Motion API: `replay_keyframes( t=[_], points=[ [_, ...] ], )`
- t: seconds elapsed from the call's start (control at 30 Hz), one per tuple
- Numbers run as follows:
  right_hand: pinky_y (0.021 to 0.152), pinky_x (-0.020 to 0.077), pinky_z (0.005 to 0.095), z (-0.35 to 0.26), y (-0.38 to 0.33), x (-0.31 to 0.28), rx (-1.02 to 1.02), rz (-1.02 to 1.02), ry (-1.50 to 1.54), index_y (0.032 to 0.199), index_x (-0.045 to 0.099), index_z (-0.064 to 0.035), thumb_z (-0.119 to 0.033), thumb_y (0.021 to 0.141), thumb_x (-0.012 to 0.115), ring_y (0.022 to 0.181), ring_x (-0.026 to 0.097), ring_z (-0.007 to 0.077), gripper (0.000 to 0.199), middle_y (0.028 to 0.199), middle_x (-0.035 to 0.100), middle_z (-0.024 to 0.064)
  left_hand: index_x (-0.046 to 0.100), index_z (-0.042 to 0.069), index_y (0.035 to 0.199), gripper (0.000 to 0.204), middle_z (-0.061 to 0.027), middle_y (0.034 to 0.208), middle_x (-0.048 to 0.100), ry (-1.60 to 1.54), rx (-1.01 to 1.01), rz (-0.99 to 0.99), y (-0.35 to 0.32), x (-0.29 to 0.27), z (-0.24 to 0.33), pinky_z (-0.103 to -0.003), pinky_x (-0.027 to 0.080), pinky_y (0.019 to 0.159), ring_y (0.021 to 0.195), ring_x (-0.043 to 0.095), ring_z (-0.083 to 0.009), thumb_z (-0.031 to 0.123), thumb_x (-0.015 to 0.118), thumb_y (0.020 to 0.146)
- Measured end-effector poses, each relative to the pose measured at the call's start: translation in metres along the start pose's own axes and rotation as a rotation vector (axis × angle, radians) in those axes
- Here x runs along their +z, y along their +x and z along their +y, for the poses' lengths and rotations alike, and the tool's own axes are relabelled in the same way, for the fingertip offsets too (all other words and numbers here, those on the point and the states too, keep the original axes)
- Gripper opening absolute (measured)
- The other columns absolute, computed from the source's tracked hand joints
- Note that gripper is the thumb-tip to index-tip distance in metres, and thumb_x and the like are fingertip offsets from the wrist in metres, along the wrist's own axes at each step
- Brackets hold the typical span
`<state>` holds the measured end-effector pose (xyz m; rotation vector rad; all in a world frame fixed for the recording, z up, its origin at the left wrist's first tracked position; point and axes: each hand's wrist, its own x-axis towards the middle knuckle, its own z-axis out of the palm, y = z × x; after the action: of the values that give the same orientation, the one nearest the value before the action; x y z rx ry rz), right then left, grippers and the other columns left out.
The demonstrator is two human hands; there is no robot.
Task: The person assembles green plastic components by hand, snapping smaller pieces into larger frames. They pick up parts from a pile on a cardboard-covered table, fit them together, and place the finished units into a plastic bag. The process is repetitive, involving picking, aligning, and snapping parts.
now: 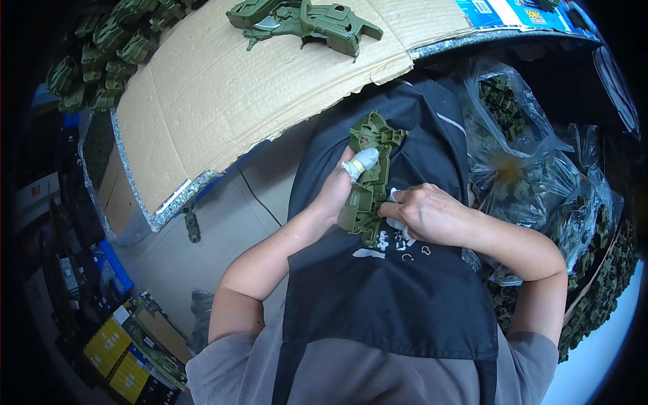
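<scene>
Over my lap, on a dark apron [391,297], I have an olive-green molded plastic part [368,202] with ribs and hollow compartments. My left hand [337,183] grips it from the left side, and the thumb, wrapped in a pale cover with a yellowish band, presses on its upper half. Close against the lower right side of the part is my right hand [428,214], its fingers curled, with pale wrapping on some fingertips. Whether those fingers pinch anything besides the part's edge is hidden.
A cardboard-covered table [223,88] lies ahead, carrying another green plastic assembly [307,25]. Green parts [111,50] are heaped at the far left. Clear plastic bags [520,162] of green parts stand at right. One small green piece [192,223] lies on the floor.
</scene>
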<state>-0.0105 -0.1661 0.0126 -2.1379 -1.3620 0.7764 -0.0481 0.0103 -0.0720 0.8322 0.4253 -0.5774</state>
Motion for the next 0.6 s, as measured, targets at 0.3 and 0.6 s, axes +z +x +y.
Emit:
replay_keyframes(
  t=[0.3,0.6],
  points=[
    [0.063,0.0516,0.0411,0.01,-0.004,0.019,0.038,0.024,0.07,0.095,0.057,-0.002,0.001,0.061,0.059,0.07,0.062,0.0328,0.034,0.073,0.061,0.0153,0.035,0.014,0.135,0.045,-0.0033,0.114,0.054,0.07,-0.021,0.058,0.003,0.015,0.006,-0.026,0.049,0.072,0.091,0.056,-0.0103,0.018,0.052,0.093],
    [0.084,0.0456,0.0389,0.022,0.052,-0.135,-0.028,0.812,-0.059,0.116,0.059,-0.0113,-0.013,0.079,0.064,0.101,0.057,0.0324,0.037,0.111,0.059,0.0185,0.03,0.008,0.135,0.048,-0.0178,0.121,0.052,-0.044,0.466,-0.093,-0.049,0.002,0.068,-0.04,0.048,0.09,0.104,0.057,-0.0287,0.029,0.046,0.095]
  ],
)
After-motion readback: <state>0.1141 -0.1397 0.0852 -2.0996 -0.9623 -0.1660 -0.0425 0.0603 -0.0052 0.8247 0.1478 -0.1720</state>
